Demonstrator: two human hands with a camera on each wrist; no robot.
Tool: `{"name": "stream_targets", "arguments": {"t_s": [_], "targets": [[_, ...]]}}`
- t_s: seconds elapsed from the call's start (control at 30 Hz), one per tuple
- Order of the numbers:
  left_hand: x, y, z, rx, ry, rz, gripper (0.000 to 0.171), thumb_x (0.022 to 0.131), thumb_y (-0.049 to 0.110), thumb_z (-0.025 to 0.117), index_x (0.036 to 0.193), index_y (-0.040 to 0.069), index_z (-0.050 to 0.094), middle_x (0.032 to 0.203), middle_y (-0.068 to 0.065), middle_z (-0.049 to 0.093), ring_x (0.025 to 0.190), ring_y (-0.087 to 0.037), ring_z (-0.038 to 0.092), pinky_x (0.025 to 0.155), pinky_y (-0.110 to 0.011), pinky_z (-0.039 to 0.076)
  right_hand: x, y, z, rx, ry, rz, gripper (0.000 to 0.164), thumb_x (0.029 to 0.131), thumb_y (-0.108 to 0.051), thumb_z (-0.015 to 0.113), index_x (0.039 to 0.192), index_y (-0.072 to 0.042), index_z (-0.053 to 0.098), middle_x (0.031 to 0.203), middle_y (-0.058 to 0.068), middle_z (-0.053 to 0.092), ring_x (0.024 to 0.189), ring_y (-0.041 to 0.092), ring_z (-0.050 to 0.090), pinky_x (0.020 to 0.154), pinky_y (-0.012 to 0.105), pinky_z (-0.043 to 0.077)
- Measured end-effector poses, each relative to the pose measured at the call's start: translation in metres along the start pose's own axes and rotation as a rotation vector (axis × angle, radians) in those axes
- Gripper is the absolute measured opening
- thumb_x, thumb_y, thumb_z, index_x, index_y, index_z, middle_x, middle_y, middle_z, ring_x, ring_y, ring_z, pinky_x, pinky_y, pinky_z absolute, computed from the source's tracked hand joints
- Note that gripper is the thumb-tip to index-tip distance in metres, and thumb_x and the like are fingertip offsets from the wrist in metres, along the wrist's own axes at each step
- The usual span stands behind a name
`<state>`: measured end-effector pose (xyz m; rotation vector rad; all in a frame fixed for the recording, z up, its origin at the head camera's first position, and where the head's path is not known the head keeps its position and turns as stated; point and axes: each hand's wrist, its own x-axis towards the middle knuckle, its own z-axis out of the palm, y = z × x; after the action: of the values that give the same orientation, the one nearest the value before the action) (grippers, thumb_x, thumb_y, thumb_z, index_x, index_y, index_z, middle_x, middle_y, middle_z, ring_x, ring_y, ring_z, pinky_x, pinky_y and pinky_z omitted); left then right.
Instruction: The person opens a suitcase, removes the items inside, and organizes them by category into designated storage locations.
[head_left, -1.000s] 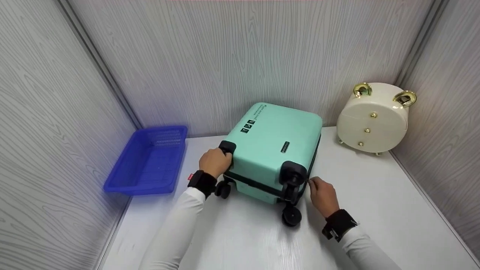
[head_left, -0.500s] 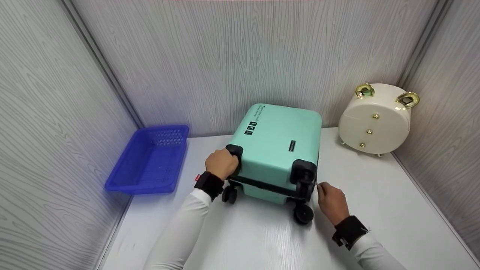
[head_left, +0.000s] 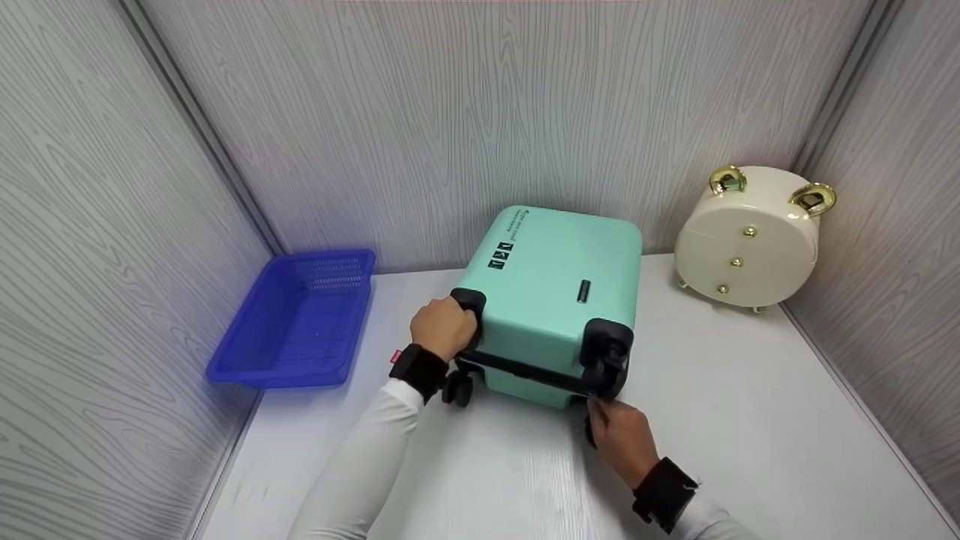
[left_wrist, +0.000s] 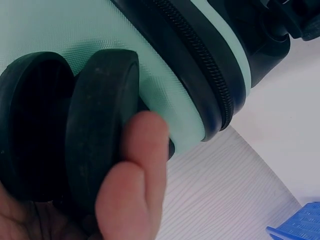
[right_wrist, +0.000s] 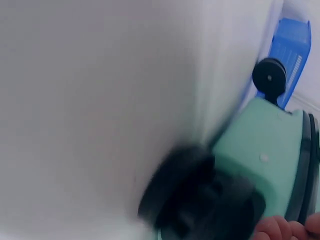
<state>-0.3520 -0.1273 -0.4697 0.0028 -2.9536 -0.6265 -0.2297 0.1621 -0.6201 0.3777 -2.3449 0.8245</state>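
Observation:
A mint-green hard-shell suitcase (head_left: 559,255) lies flat on the white table, its wheeled end toward me. My left hand (head_left: 442,328) grips the upper left caster wheel (left_wrist: 102,125), fingers and thumb curled around it. A black zipper (left_wrist: 192,45) runs around the suitcase's side between the two shells. My right hand (head_left: 624,439) is at the near right corner, below the upper right caster wheel (head_left: 609,364). Its fingertips (right_wrist: 282,229) pinch together at the zipper band; the zipper pull is hidden between them. The lower right wheel is partly covered by this hand.
A blue plastic basket (head_left: 365,315) stands at the left by the wall. At the back right stands a round cream case (head_left: 772,262) with gold ear-shaped rings and gold studs. Wood-grain panels (head_left: 420,135) enclose the table behind and on both sides.
My right hand has moved from the suitcase's right side around the near corner, toward me and to the left. The suitcase turned and shifted slightly right, then stayed put; my left hand kept its grip.

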Motion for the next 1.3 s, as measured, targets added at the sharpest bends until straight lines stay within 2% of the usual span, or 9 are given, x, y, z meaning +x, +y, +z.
{"name": "stream_targets", "arguments": {"t_s": [0.07,0.2,0.33,0.53,0.73,0.83,1.07,1.3], "targets": [[0.000,0.001,0.002,0.002,-0.004,0.002,0.039,0.102,0.029,0.053,0.093,0.000,0.078,0.101,-0.023,0.080,0.090,-0.039,0.077,0.077,-0.054,0.062,0.000,-0.002,0.008,0.003,0.023,-0.011,0.011,0.098,0.003,0.073,0.090,-0.005,0.074,0.064,0.005,0.060,0.060,0.021,0.063,0.055,0.037,0.049],[-0.001,0.001,0.004,-0.010,-0.003,-0.008,0.040,0.103,0.030,0.052,0.092,0.001,0.077,0.098,-0.021,0.080,0.088,-0.037,0.077,0.075,-0.052,0.062,0.001,-0.001,0.017,0.012,0.058,-0.008,0.010,0.097,0.004,0.073,0.090,-0.003,0.073,0.069,0.009,0.065,0.062,0.026,0.066,0.056,0.041,0.051],[-0.006,0.005,0.007,-0.015,0.009,0.002,0.042,0.105,0.030,0.052,0.094,-0.002,0.079,0.098,-0.023,0.080,0.088,-0.039,0.078,0.076,-0.054,0.063,0.006,0.003,0.014,0.016,0.055,0.028,0.013,0.098,0.004,0.072,0.089,-0.004,0.070,0.069,0.009,0.065,0.062,0.023,0.065,0.056,0.041,0.051],[-0.022,0.018,0.008,0.014,0.001,0.078,0.048,0.111,0.032,0.054,0.103,-0.007,0.080,0.102,-0.028,0.080,0.092,-0.043,0.079,0.079,-0.056,0.064,0.024,0.020,0.005,0.016,0.052,0.117,0.014,0.102,0.003,0.068,0.088,0.000,0.070,0.069,0.010,0.064,0.060,0.021,0.059,0.057,0.042,0.048],[-0.034,0.028,0.009,-0.006,-0.040,0.136,0.049,0.111,0.036,0.057,0.092,-0.003,0.079,0.097,-0.026,0.080,0.089,-0.042,0.078,0.078,-0.054,0.064,0.038,0.036,0.004,-0.005,0.072,0.199,0.017,0.106,-0.001,0.064,0.092,0.003,0.073,0.075,0.018,0.069,0.065,0.035,0.067,0.061,0.051,0.051],[-0.036,0.028,0.010,-0.027,-0.030,0.132,0.047,0.109,0.037,0.061,0.086,0.000,0.078,0.093,-0.024,0.080,0.086,-0.041,0.078,0.076,-0.053,0.063,0.038,0.036,0.005,-0.016,0.047,0.219,0.018,0.107,-0.004,0.064,0.097,0.004,0.075,0.081,0.020,0.073,0.071,0.040,0.071,0.066,0.055,0.054],[-0.033,0.025,0.011,-0.047,-0.005,0.110,0.046,0.106,0.040,0.064,0.089,-0.001,0.079,0.097,-0.024,0.080,0.089,-0.041,0.078,0.076,-0.054,0.063,0.039,0.015,0.017,-0.051,0.004,0.104,0.013,0.105,-0.002,0.067,0.095,0.003,0.074,0.079,0.018,0.075,0.068,0.035,0.073,0.062,0.052,0.058],[-0.035,0.023,0.012,-0.070,-0.012,0.136,0.048,0.108,0.040,0.062,0.080,0.004,0.075,0.092,-0.022,0.080,0.084,-0.038,0.078,0.074,-0.052,0.062,0.042,-0.015,0.036,-0.044,-0.034,0.023,0.011,0.103,-0.002,0.070,0.092,-0.001,0.074,0.069,0.011,0.068,0.058,0.027,0.067,0.054,0.043,0.052]]}}
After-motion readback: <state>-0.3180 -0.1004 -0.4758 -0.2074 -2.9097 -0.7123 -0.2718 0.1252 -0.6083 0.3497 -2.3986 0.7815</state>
